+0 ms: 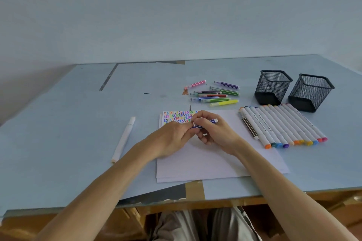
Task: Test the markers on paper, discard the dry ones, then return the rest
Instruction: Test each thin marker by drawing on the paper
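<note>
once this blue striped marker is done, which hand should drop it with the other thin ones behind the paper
Probably the right hand: it grips the blue striped marker by its barrel and lies nearer the thin markers than the left hand.

Even, diffuse daylight filled the scene, giving a cool bluish cast. Shadows were faint and soft, visible beneath the hands on the paper [215, 162]. No glare appeared. Wide-angle distortion bent the table [58, 143] edges outward. Detail was slightly soft throughout, softest at the corners.
</note>
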